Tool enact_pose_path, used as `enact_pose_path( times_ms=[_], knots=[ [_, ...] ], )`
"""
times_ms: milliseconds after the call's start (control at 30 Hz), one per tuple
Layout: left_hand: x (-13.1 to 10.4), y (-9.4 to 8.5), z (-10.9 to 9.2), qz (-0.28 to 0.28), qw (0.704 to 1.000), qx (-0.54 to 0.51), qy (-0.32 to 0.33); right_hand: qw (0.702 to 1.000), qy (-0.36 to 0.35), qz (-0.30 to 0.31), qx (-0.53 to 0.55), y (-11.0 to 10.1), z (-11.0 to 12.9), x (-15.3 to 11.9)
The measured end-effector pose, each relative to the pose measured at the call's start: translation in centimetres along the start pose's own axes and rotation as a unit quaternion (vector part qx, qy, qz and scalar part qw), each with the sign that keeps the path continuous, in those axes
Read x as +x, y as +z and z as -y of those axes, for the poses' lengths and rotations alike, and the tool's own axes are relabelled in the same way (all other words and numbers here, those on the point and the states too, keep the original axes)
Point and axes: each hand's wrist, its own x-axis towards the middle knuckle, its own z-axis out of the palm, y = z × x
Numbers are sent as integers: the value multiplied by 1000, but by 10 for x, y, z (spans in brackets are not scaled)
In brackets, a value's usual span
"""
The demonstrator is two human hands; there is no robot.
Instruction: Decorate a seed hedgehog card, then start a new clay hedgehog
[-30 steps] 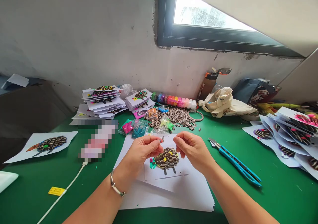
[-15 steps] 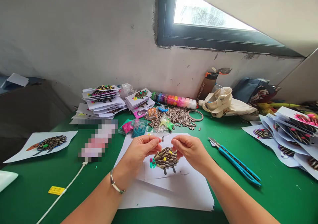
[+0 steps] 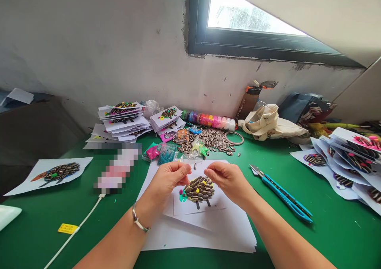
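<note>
My left hand [image 3: 175,177] is closed in a pinch above the paper, thumb against forefinger. Facing it, a small gap away, my right hand [image 3: 228,177] is pinched too. Anything between the fingertips of either hand is too small to make out. Just below them lies a card [image 3: 186,210] bearing a hedgehog picture made of sunflower seeds [image 3: 200,189], with a teal face and yellow dots. The card rests on a stack of white paper [image 3: 226,233]. A single sunflower seed [image 3: 195,166] shows between the hands.
Behind are a sunflower seed pile [image 3: 216,140], bags of coloured clay [image 3: 168,153] and clay tubs [image 3: 208,121]. A blue utility knife [image 3: 285,197] lies right, its blade out. Finished cards stand in stacks left [image 3: 125,126] and right [image 3: 354,161]. A white cable [image 3: 74,231] crosses the left.
The right hand's lower fingers have drawn up off the seed picture, uncovering its right edge. Both hands otherwise stay nearly in place, and the things on the table have not moved.
</note>
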Motion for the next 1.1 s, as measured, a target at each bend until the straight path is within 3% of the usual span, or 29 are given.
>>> enact_pose_path(
  times_ms=[233, 467, 667, 1100],
  knots=[
    [-1, 3, -2, -8, 1000, 22, 4, 999, -39, 1, -33, 3, -3, -1],
    [-1, 1, 0, -20, 999, 27, 13, 987, -54, 22, -150, 4, -4, 2],
    [1, 0, 2, -20, 998, 51, 18, 984, -73, 49, -155, 10, -8, 1],
    [1, 1, 0, -27, 998, 58, 17, 966, -136, 39, -218, 21, -8, 3]
  ],
)
